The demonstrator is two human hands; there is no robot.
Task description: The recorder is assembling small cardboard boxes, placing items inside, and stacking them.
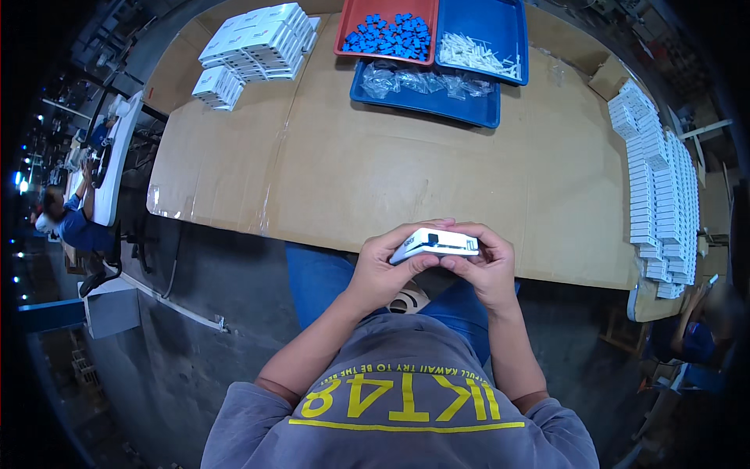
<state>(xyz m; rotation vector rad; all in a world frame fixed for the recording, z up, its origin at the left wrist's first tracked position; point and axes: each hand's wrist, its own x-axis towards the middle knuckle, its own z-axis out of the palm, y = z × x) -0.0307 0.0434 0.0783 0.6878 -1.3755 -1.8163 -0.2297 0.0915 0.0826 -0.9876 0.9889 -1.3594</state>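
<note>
A small white box (441, 243) with dark printing is held between my two hands, just off the table's near edge and above my lap. One narrow side of it faces up, with a dark gap or slot along it. My left hand (384, 264) grips the box's left end, thumb on the near side and fingers behind. At the right end, my right hand (490, 266) is closed round it in the same way. Both thumbs lie close together along the near side. What is inside the box is hidden.
The cardboard-covered table (375, 164) bears stacked white boxes (258, 39) at the far left and more stacks (660, 187) along the right. Trays at the back hold blue pieces (391, 33), white sticks (473, 55) and clear plastic bags (426, 81). Other people (86, 227) sit at both sides.
</note>
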